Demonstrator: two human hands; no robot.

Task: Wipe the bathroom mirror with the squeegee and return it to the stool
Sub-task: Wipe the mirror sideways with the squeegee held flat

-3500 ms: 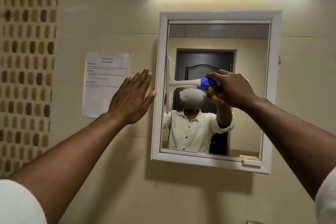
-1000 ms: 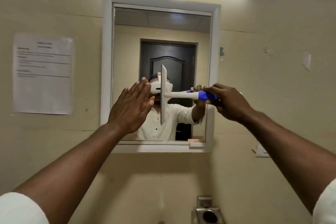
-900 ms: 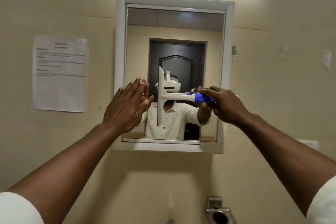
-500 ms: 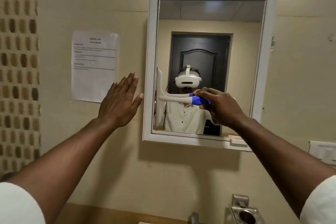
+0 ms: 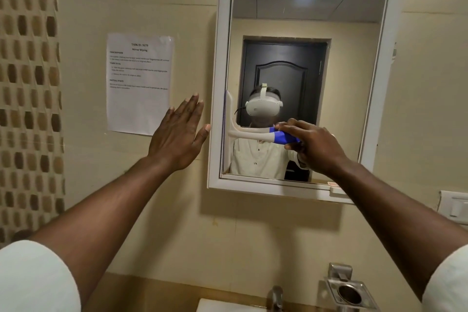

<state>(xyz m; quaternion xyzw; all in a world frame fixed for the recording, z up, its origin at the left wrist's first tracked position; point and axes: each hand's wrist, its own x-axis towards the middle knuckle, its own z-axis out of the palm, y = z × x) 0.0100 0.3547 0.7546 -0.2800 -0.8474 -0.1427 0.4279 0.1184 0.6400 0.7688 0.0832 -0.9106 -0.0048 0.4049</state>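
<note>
The white-framed mirror hangs on the beige wall. My right hand grips the blue end of the squeegee. Its white blade stands upright against the glass at the mirror's lower left edge. My left hand is raised flat with fingers apart, just left of the frame, thumb tip close to it, holding nothing. The stool is out of view.
A printed task sheet is taped left of the mirror. Brown mosaic tiles line the far left. Below are a tap, a sink edge and a steel holder. A switch plate sits at right.
The squeegee blade has slid left across the glass from the middle to the left edge. My left hand has shifted off the mirror onto the wall side.
</note>
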